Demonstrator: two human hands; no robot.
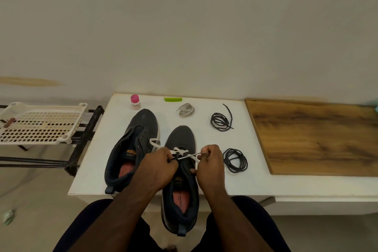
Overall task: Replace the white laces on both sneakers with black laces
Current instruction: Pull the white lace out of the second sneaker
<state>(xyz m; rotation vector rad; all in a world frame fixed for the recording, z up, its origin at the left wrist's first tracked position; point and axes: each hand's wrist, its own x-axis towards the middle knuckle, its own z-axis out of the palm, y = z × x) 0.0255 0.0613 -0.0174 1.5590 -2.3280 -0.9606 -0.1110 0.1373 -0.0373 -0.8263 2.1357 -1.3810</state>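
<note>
Working at the lower centre of the frame, the person's left hand [158,166] and right hand [210,161] sit close together over the nearer dark grey knit sneaker [181,190], whose heel overhangs the front edge of the white table [235,184] toward the lap, probably so the eyelets lie within easy reach. Each hand has its fingers curled round a strand of the flat white woven lace [184,154], pinching it just above the tongue; the strands cross between them, and the grip looks suited to drawing the lace out of the lowest eyelets, so this shoe seems partly unlaced. Just left of it lies the second dark grey sneaker [133,145], its eyelets bare and tongue slack, a loop of white lace resting against its side. Right of the hands sits a loosely coiled round black cord lace [235,160], near enough to pick up next. Farther back lie another coiled black lace [222,121] with one end trailing, and a small bundle of flat white lace [185,110], likely the one already removed. Along the far edge stand a small white bottle with a pink cap [135,102] and a flat green plastic piece [173,99]. A grained wooden board [317,139] covers the table's right side.
</note>
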